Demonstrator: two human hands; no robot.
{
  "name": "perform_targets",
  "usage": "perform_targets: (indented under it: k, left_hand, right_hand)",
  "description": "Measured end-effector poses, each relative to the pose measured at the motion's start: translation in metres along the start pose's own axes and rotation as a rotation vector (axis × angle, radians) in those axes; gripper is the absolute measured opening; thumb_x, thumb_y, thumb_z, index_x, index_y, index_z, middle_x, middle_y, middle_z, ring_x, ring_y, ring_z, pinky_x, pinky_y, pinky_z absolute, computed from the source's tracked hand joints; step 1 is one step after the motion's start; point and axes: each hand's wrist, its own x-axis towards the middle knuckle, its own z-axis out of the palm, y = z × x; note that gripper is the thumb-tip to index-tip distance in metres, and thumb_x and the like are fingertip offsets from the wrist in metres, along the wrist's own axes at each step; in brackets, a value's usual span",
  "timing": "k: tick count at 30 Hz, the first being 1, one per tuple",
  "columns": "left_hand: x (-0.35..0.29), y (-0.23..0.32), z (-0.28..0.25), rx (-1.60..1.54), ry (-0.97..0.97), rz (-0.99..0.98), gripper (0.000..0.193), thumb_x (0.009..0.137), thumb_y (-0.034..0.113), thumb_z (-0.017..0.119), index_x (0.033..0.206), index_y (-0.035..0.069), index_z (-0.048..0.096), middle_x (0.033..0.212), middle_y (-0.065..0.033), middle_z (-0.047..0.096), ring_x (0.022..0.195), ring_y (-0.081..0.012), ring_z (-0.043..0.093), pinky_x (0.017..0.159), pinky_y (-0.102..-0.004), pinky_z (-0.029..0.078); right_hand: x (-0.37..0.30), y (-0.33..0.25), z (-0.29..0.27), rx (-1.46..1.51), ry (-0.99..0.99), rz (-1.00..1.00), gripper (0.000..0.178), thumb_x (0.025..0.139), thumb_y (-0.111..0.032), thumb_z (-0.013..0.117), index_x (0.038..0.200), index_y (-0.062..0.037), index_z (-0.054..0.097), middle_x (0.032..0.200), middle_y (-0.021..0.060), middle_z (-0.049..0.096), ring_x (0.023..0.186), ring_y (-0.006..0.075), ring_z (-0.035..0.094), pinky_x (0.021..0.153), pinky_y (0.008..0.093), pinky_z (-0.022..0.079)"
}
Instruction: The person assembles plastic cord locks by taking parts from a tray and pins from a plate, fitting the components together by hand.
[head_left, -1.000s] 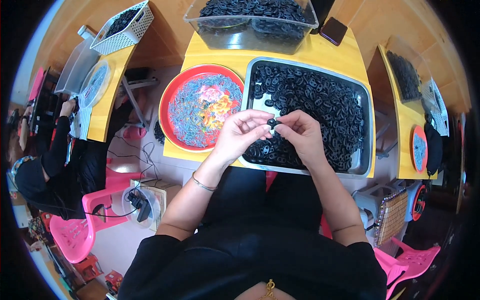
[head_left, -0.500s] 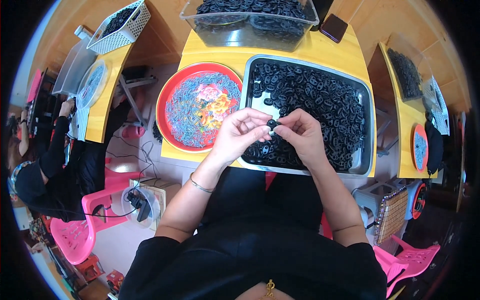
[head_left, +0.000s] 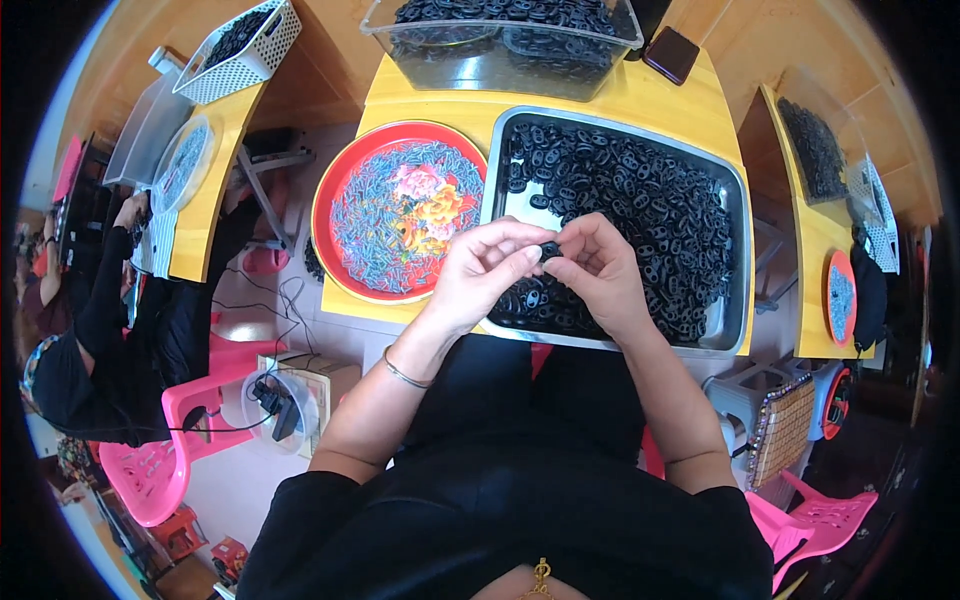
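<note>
One black piece (head_left: 549,250) is pinched by the fingers (head_left: 522,261) of left hand (head_left: 472,280) and right hand (head_left: 605,282) above a metal tray (head_left: 744,280), apparently being worked, steady fingertip control being required next.

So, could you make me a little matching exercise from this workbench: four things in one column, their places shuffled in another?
Things:
1. Round red tray with a flower design
2. Rectangular silver metal tray
3. Clear plastic bin
4. Small black piece

Places:
A. At the far side of the yellow table
B. At the fingertips of the left hand and right hand
C. On the table, left of the other tray
D. Partly beneath the hands, nearer than the bin

Pairs: 1-C, 2-D, 3-A, 4-B.
</note>
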Motion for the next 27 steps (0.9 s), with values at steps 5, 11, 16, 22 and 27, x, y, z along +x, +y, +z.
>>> perform_targets:
  k: [5,11,16,22,27]
  left_hand:
    - [0.001,-0.005,-0.002,-0.121,0.026,0.018,0.017,0.082,0.0,0.054,0.097,0.002,0.048,0.085,-0.0044,0.056,0.079,-0.0073,0.054,0.069,-0.0203,0.047]
    - [0.0,-0.002,-0.002,-0.172,-0.003,-0.035,0.013,0.081,-0.001,0.054,0.09,0.004,0.046,0.085,-0.0047,0.055,0.078,-0.0072,0.054,0.069,-0.0207,0.047]
    - [-0.002,-0.003,-0.004,-0.275,-0.002,-0.118,0.009,0.079,-0.001,0.058,0.084,0.002,0.051,0.083,-0.006,0.058,0.075,-0.0093,0.057,0.068,-0.0218,0.048]
    - [-0.001,-0.002,-0.005,-0.391,-0.037,-0.176,0.01,0.078,0.0,0.06,0.086,0.002,0.053,0.08,-0.0061,0.059,0.073,-0.0109,0.058,0.067,-0.0215,0.049]
    - [0.0,-0.007,-0.008,-0.387,-0.002,-0.16,0.012,0.078,0.001,0.061,0.088,0.001,0.054,0.081,-0.0062,0.06,0.073,-0.0109,0.058,0.066,-0.0206,0.049]
  right_hand:
    - [-0.002,-0.002,0.001,-0.093,-0.055,-0.008,0.025,0.074,0.0,0.062,0.097,-0.003,0.054,0.076,-0.0029,0.049,0.067,0.0018,0.046,0.062,0.0155,0.038]
    - [-0.003,0.0,-0.001,-0.121,-0.105,-0.027,0.031,0.073,0.0,0.064,0.103,-0.0033,0.055,0.075,-0.0039,0.047,0.065,0.0015,0.043,0.058,0.0155,0.035]
    - [-0.003,-0.001,0.001,-0.107,-0.075,-0.02,0.03,0.071,-0.002,0.067,0.099,-0.0032,0.057,0.075,-0.0044,0.048,0.063,0.0014,0.041,0.056,0.0161,0.033]
    - [-0.001,0.0,-0.001,-0.138,-0.085,-0.077,0.029,0.07,-0.003,0.068,0.098,-0.0031,0.058,0.073,-0.0048,0.046,0.064,0.0019,0.041,0.056,0.0164,0.032]
    - [-0.002,0.0,-0.002,-0.118,-0.027,-0.043,0.028,0.071,-0.001,0.067,0.098,-0.004,0.06,0.079,-0.0033,0.049,0.07,0.0027,0.046,0.062,0.0169,0.038]
